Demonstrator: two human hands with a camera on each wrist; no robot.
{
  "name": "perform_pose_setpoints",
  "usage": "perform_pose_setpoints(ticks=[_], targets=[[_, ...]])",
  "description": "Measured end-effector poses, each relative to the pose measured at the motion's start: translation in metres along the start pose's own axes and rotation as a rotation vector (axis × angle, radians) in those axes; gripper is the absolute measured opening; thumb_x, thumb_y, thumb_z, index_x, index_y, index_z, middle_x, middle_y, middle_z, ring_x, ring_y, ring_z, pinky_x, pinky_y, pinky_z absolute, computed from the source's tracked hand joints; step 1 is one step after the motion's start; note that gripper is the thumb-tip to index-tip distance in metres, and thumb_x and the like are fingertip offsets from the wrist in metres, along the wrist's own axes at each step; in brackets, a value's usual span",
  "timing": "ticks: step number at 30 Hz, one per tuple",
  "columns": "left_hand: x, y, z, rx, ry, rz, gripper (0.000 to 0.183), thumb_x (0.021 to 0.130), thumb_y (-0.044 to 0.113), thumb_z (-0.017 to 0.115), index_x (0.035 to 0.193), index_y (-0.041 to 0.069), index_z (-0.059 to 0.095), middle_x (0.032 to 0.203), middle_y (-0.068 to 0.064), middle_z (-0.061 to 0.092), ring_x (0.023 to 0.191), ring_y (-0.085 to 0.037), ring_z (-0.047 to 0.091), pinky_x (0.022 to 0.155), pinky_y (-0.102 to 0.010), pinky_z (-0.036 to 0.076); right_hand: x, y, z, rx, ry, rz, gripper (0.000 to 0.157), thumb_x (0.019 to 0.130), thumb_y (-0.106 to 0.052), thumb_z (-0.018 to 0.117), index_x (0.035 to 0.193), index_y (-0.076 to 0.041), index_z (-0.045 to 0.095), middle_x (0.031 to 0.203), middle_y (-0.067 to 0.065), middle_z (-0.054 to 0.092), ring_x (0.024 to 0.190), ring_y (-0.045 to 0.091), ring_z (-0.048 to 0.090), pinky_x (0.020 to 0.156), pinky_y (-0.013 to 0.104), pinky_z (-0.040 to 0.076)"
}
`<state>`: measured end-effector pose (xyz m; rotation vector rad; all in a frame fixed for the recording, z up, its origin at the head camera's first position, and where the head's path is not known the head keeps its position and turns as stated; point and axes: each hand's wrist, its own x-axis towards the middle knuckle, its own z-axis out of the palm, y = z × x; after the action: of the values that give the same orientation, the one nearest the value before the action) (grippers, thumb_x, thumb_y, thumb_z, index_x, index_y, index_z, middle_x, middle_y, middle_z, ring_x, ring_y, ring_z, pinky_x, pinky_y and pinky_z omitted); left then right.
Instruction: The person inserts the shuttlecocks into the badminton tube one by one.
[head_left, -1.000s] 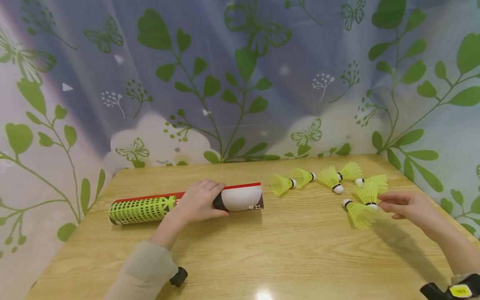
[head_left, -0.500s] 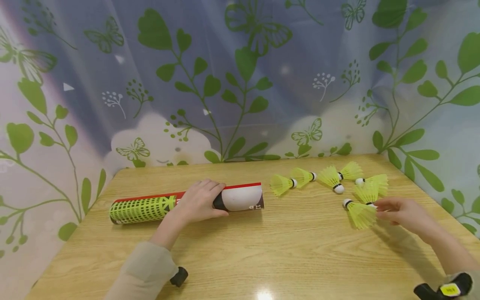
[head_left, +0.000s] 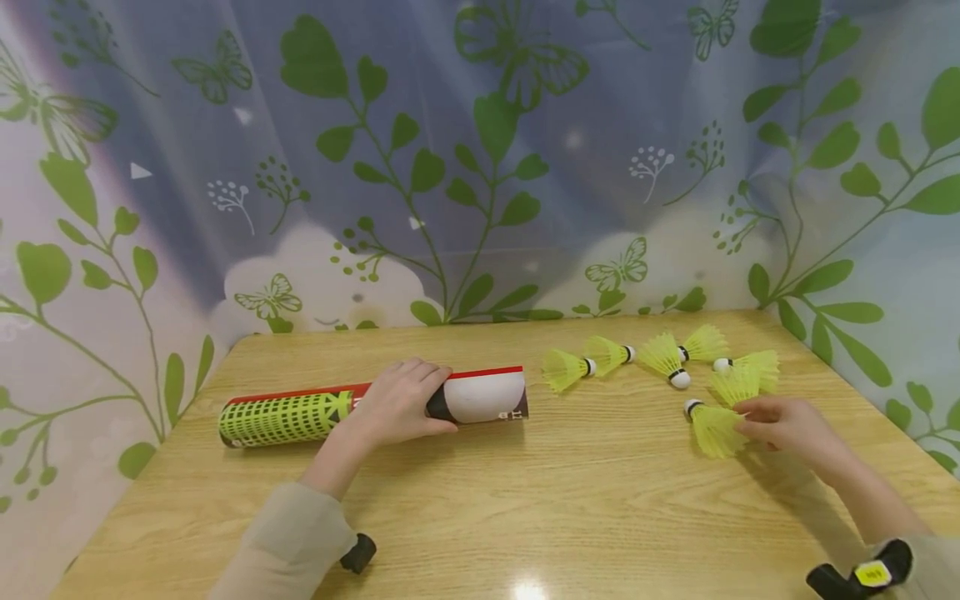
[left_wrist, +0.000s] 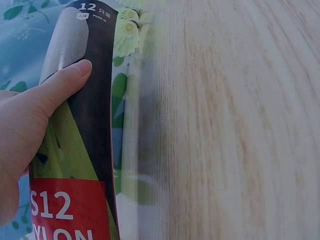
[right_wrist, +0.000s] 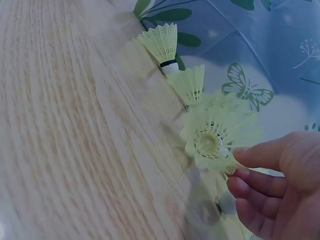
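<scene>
A printed shuttlecock tube (head_left: 288,419) lies on its side across the left of the table. My left hand (head_left: 401,402) grips it from above near its white and black end; in the left wrist view the thumb lies along the tube (left_wrist: 95,115). At the right, my right hand (head_left: 787,429) pinches the skirt edge of a yellow shuttlecock (head_left: 716,432) between thumb and fingers. Its white cork points left and away from the hand. In the right wrist view this shuttlecock (right_wrist: 207,140) shows its open skirt toward the camera. Another shuttlecock (head_left: 735,383) sits right behind it, partly covered.
Several more yellow shuttlecocks lie along the back right, among them one beside the tube's end (head_left: 566,369) and a pair touching (head_left: 660,357). The wooden table (head_left: 525,500) ends at a leaf-patterned curtain (head_left: 480,167).
My right hand has moved left and slightly nearer, from the rear shuttlecock to the front one's skirt, which it now pinches. That shuttlecock has shifted slightly left. The left hand and tube stay put.
</scene>
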<state>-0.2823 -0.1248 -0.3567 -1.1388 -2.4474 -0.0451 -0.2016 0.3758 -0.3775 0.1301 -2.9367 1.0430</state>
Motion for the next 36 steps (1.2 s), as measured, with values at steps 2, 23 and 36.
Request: perform_pose_setpoints(ticks=[2,23,36], targets=[[0.0,0.0,0.0,-0.001,0.001,0.0,0.073,0.069,0.054,0.074,0.119,0.004,0.06,0.111,-0.008,0.062,0.102,-0.024,0.056,0.088,-0.039,0.045,0.0,-0.003,0.001,-0.01,0.01,0.006,0.04,0.09,-0.015,0.06,0.112,0.017,0.054,0.094,0.022,0.064,0.068,0.008,0.056,0.057,0.028,0.049],[-0.001,0.0,-0.004,0.003,-0.013,-0.02,0.073,0.068,0.054,0.075,0.12,0.004,0.059,0.111,-0.008,0.062,0.102,-0.025,0.056,0.086,-0.041,0.046,0.017,-0.033,0.009,0.041,-0.035,-0.019,0.04,0.089,-0.02,0.063,0.111,0.012,0.057,0.094,0.013,0.066,0.072,0.01,0.058,0.058,0.029,0.048],[-0.001,0.001,-0.001,0.007,-0.005,-0.007,0.073,0.069,0.054,0.074,0.12,0.004,0.06,0.111,-0.008,0.062,0.102,-0.024,0.056,0.086,-0.041,0.046,0.036,-0.063,0.023,0.16,-0.05,-0.08,0.034,0.087,-0.02,0.065,0.108,0.008,0.061,0.09,0.01,0.067,0.072,0.015,0.059,0.061,0.033,0.05]])
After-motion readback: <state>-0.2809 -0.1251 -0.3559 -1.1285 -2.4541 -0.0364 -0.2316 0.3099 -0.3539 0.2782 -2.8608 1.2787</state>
